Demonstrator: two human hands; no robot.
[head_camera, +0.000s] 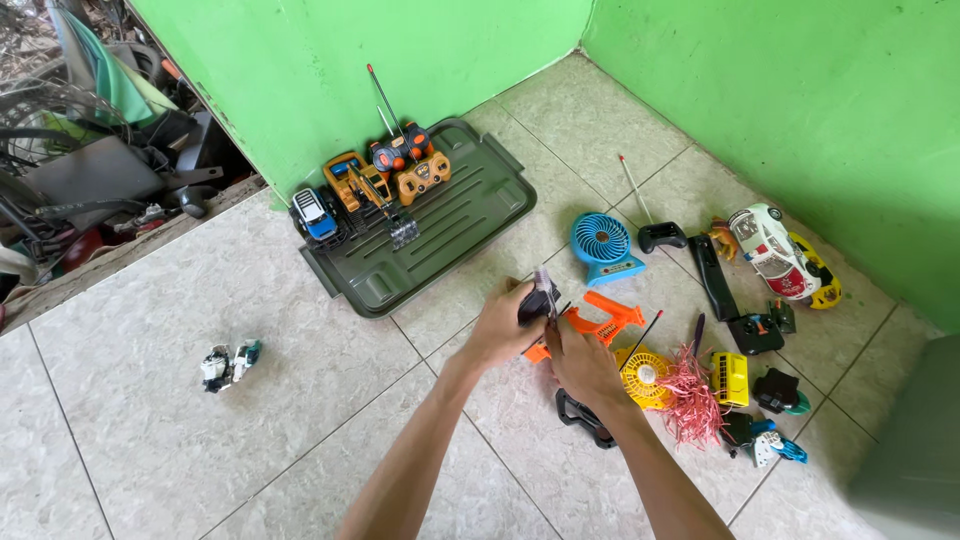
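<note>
Both hands meet mid-floor over a small dark toy part (537, 300): left hand (500, 328) gripping it steady, right hand (578, 362) pinching at it. Orange toy (605, 320) just beneath. Green tray (440, 225) of toy trucks at 11 o'clock, blue fan (603, 245) at 1.

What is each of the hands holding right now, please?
Left hand: closed on a small dark toy part.
Right hand: fingers pinching the same part; it hides exactly how.

Toy vehicles (345, 195) in tray (470, 215); fan (603, 245) right of tray.
</note>
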